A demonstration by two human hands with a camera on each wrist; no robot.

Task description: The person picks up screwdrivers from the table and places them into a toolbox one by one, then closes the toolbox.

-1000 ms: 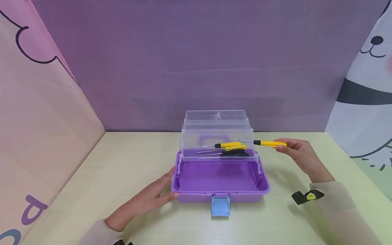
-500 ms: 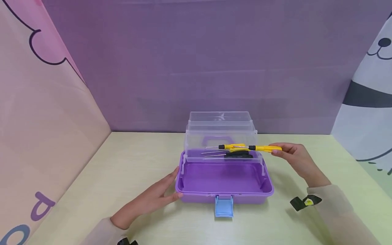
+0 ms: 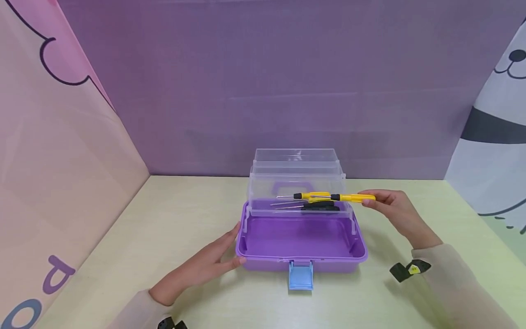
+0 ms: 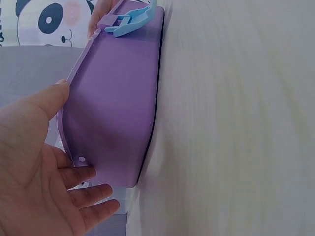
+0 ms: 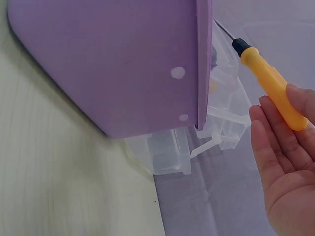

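My right hand (image 3: 388,208) pinches a yellow screwdriver (image 3: 353,198) with a black collar by its handle end, between thumb and fingers. The screwdriver lies nearly level, its metal shaft pointing left over the clear tray (image 3: 263,213) of a purple toolbox (image 3: 302,265). In that tray lie another yellow-and-black screwdriver (image 3: 304,196) and several more screwdrivers with yellow or black handles, partly overlapped in the head view. My left hand (image 3: 205,267) rests against the toolbox's left side. Its thumb touches the rim and its fingers are spread along the wall, as the left wrist view (image 4: 34,152) shows.
The toolbox stands open on a pale wooden table (image 3: 185,205), its purple lower compartment (image 3: 296,237) below the raised clear trays. A light blue latch (image 3: 301,276) hangs at the front. A purple backdrop (image 3: 246,82) rises behind, with printed cloth on both sides.
My right hand has brought the yellow screwdriver left and slightly lower, over the tray, mostly in the first half second. My left hand stays at the toolbox. The head view has shifted slightly.
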